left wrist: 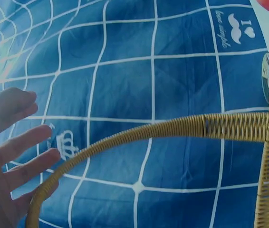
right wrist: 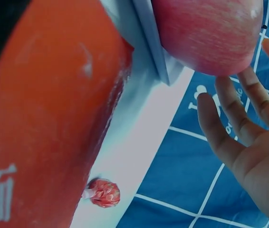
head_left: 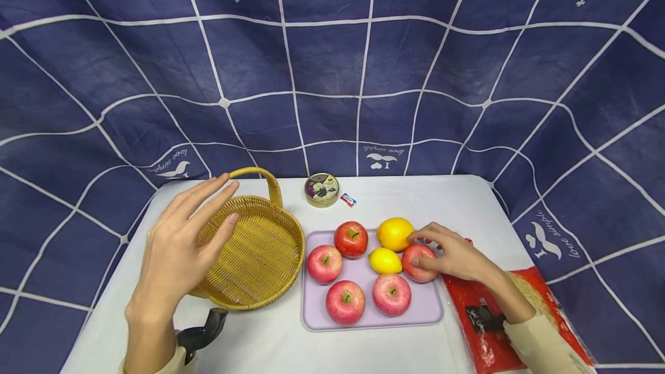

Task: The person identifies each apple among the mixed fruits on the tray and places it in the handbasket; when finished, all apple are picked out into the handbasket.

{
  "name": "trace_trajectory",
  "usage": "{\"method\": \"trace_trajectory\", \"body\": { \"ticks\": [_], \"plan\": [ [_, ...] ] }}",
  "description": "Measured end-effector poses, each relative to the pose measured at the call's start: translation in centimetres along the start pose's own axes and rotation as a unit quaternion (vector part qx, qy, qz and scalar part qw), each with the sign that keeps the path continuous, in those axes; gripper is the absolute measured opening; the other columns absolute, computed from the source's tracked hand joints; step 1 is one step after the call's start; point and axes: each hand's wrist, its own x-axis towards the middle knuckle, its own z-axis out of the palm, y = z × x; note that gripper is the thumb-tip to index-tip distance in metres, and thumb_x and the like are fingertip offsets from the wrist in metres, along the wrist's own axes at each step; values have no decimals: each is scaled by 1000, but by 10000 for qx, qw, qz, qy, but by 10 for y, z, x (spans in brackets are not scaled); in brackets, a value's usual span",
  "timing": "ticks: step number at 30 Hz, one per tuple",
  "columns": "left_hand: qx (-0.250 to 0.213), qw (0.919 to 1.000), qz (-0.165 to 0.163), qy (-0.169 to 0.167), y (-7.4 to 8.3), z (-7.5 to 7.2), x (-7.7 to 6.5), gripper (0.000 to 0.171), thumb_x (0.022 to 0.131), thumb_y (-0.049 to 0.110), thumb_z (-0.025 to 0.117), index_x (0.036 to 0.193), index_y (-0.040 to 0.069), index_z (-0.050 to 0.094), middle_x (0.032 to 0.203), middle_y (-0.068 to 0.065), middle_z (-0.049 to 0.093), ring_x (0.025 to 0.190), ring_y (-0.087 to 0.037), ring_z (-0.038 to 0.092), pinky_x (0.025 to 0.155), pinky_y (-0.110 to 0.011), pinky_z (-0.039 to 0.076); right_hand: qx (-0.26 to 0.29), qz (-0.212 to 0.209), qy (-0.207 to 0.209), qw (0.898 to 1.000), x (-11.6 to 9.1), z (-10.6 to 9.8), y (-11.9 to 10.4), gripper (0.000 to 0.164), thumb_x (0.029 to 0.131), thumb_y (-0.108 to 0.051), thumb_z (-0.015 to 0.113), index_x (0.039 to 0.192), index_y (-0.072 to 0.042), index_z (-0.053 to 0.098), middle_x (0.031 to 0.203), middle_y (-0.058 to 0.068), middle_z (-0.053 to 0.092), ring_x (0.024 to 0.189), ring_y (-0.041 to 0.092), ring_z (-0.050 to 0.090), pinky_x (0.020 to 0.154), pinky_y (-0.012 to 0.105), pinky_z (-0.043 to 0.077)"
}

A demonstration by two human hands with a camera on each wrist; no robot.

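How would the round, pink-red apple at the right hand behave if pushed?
The apple would probably roll, since its sides are rounded. The low rim of the rectangular lilac tray might slow it. Its shiny skin may feel slippery.

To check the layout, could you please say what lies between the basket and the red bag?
The head view shows the lilac tray there, bearing five apples and two yellow fruits.
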Motion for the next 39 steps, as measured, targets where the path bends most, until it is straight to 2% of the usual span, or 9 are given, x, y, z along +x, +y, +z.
{"method": "trace_trajectory", "body": {
  "ticks": [4, 10, 12, 14, 17, 24, 27, 30, 39],
  "plan": [
    [-1, 10000, -52, 9, -9, -1, -4, 43, 98, 40, 58, 132, 15, 69, 136, -6, 65, 119, -32, 61, 114, -16, 34, 96, 43, -151, 9998, -4, 0, 1, 47, 81, -42, 81, 124, -28, 68, 115, -9, 61, 104, 14, 58, 93, 46, 55],
    [-4, 9997, -99, 203, -24, -3, -11, 41, 97, 37, 59, 129, 14, 70, 133, -6, 67, 116, -31, 62, 111, -13, 35, 138, 75, -239, 9996, -8, 2, 5, 48, 80, -42, 83, 123, -29, 68, 117, -10, 60, 105, 12, 58, 93, 46, 57],
    [-15, 9994, -116, 329, -29, -4, -14, 37, 95, 30, 63, 127, 14, 72, 131, -6, 68, 112, -28, 64, 105, -8, 37, 153, 117, -278, 9994, -8, 3, 6, 50, 79, -44, 84, 124, -29, 68, 117, -10, 59, 104, 12, 58, 92, 46, 58],
    [-23, 9988, -153, 457, -34, -5, -17, 35, 91, 22, 67, 125, 13, 73, 128, -6, 70, 103, -23, 64, 92, -5, 38, 218, 162, -328, 9991, -8, 5, 7, 52, 78, -46, 84, 124, -30, 68, 118, -9, 59, 105, 13, 58, 93, 46, 57],
    [-59, 9975, -196, 670, -39, -5, -20, 33, 87, 12, 71, 120, 12, 75, 124, -7, 72, 86, -14, 59, 74, -7, 31, 299, 228, -396, 9985, -9, 6, 8, 53, 76, -48, 84, 124, -31, 67, 119, -9, 58, 106, 15, 57, 95, 49, 56],
    [-106, 9952, -172, 961, -45, -2, -25, 27, 87, 13, 70, 112, 11, 79, 115, -8, 75, 86, -5, 66, 73, -2, 36, 517, 285, -483, 9971, -8, 7, 10, 55, 76, -44, 86, 125, -31, 66, 123, -6, 57, 109, 19, 56, 96, 50, 55],
    [-105, 9944, -126, 1042, -43, -2, -25, 25, 87, 13, 69, 110, 9, 79, 113, -9, 76, 65, -1, 53, 60, -3, 29, 585, 265, -509, 9966, -8, 8, 10, 57, 76, -43, 86, 127, -30, 65, 124, -6, 57, 109, 20, 57, 95, 48, 54],
    [-128, 9933, -49, 1145, -40, -2, -24, 23, 87, 12, 67, 105, 7, 80, 110, -11, 76, 54, 0, 36, 54, -4, 21, 661, 239, -530, 9961, -8, 9, 11, 58, 76, -42, 86, 129, -30, 64, 125, -4, 57, 109, 21, 56, 94, 46, 53],
    [-456, 9831, 132, 1767, -34, 3, -24, 21, 85, 5, 63, 95, 1, 81, 100, -15, 77, 50, -1, 27, 53, -5, 14, 621, 159, -505, 9967, -9, 16, 15, 59, 78, -41, 85, 131, -33, 61, 125, -5, 55, 106, 19, 57, 90, 33, 53]
  ]
}}
